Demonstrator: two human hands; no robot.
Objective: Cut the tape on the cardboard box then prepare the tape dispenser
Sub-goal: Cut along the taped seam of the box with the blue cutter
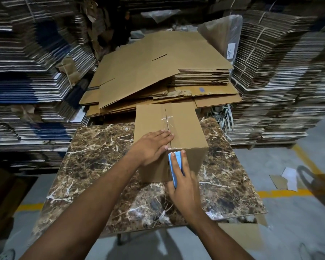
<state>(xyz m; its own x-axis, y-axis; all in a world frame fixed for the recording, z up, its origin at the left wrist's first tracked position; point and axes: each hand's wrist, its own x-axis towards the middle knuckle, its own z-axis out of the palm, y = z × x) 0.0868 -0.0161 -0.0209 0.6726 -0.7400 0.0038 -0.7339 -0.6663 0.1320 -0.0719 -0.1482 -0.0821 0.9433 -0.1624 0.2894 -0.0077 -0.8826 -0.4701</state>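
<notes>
A closed brown cardboard box (186,126) stands on a marble-patterned table (101,156). Clear tape (167,121) runs along its top centre seam and over the near edge. My left hand (150,147) lies flat on the box top, fingers spread across the seam near the front edge. My right hand (184,186) holds a blue tape dispenser (174,166) pressed against the box's near face. The dispenser's toothed blade sits just below the top edge, where the tape folds over.
Flattened brown cartons (158,76) are piled behind the table. Tall stacks of bundled cardboard (270,81) rise on the right and more bundled cardboard (26,72) on the left. Grey floor with yellow lines (281,193) and paper scraps (289,178) lies to the right.
</notes>
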